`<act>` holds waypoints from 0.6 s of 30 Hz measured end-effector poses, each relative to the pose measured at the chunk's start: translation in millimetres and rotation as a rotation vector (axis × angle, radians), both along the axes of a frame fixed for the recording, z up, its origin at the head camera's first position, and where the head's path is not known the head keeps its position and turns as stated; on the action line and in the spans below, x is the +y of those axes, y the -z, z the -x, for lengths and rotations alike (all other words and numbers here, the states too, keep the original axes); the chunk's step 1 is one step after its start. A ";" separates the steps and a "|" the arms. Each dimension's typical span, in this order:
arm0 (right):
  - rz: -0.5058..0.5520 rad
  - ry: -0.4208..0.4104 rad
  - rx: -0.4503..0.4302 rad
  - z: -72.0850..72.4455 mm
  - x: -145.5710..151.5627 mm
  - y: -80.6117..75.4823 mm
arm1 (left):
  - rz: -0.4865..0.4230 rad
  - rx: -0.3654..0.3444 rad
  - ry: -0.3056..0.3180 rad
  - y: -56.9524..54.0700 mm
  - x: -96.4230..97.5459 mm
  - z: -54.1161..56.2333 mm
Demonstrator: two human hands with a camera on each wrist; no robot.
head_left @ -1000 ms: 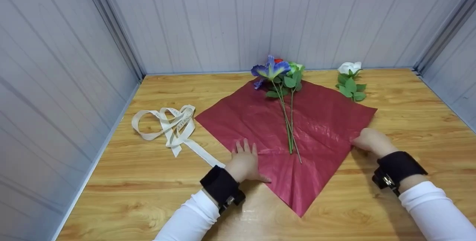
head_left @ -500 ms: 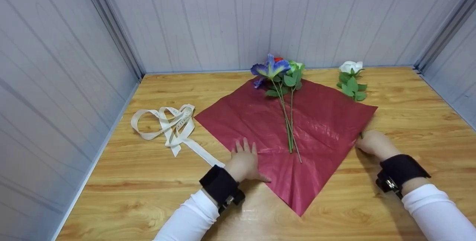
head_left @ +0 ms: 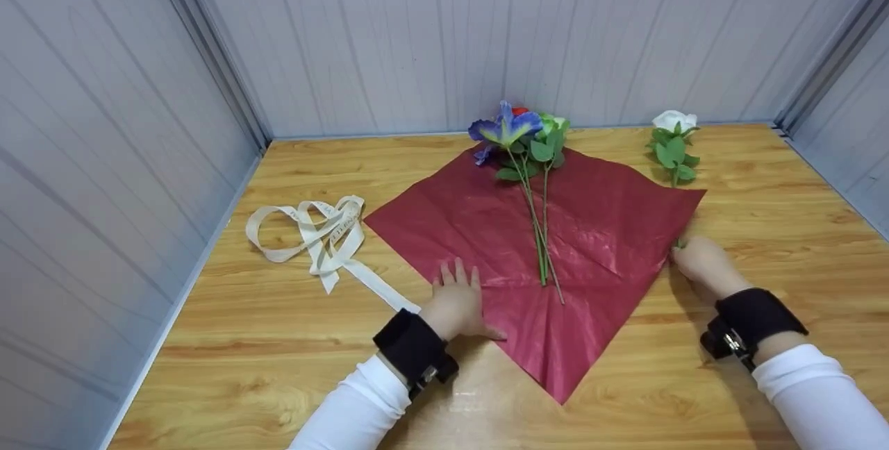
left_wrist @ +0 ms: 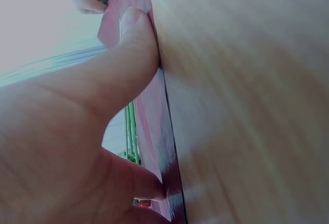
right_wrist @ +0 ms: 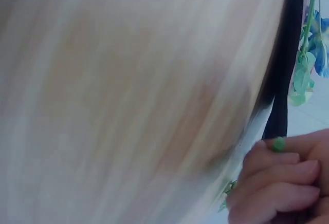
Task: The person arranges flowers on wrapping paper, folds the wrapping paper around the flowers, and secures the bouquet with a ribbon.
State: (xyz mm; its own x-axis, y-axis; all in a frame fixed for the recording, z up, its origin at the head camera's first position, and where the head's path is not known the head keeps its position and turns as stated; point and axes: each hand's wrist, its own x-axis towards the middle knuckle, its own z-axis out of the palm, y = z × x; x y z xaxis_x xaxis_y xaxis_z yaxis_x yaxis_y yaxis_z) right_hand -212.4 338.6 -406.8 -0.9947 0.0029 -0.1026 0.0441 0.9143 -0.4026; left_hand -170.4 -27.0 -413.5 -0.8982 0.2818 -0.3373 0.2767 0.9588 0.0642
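Note:
My left hand [head_left: 458, 304] lies flat with spread fingers on the left edge of a dark red sheet of wrapping paper [head_left: 451, 217]. With curled fingers, my right hand [head_left: 705, 264] pinches the stem of a white rose [head_left: 674, 121] at the sheet's right edge. The cut green stem end [right_wrist: 278, 143] pokes out between thumb and finger in the right wrist view. Part of that stem is hidden behind the raised paper edge. On the sheet lie a blue iris [head_left: 507, 127], a green flower [head_left: 553, 125] and a partly covered red one [head_left: 519, 112], stems toward me.
A cream ribbon [head_left: 340, 228] with printed letters lies in loops at the left, its tail reaching my left wrist. Pale panel walls [head_left: 389, 40] enclose the wooden table [head_left: 292, 367] at the back and sides.
The white rose has shifted right and slightly back, along with my right hand. The sheet's right corner has lifted a little. My left hand has stayed in place.

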 end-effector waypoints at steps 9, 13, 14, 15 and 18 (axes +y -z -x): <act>0.064 0.176 0.171 2.5 -2.7 -8.6 | 0.015 0.001 0.003 2.3 -0.3 1.2; 0.065 0.214 0.284 4.0 -6.9 -13.3 | 0.009 -0.002 0.001 3.3 -0.5 1.7; 0.062 0.217 0.319 4.2 -8.3 -14.3 | 0.008 -0.002 0.002 3.3 -0.6 1.6; 0.060 0.218 0.354 4.7 -9.8 -15.3 | 0.007 -0.001 0.003 3.4 -0.6 1.6; 0.064 0.217 0.439 5.6 -15.6 -17.9 | 0.008 -0.004 0.003 3.7 -0.9 1.0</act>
State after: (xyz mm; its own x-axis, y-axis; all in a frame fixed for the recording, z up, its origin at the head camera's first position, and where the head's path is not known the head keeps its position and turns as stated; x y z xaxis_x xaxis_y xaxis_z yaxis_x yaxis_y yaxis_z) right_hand -218.0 323.1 -388.9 -0.9213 0.2224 0.3190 0.0447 0.8755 -0.4812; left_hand -171.5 -27.8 -417.2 -0.8961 0.2816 -0.3430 0.2793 0.9585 0.0573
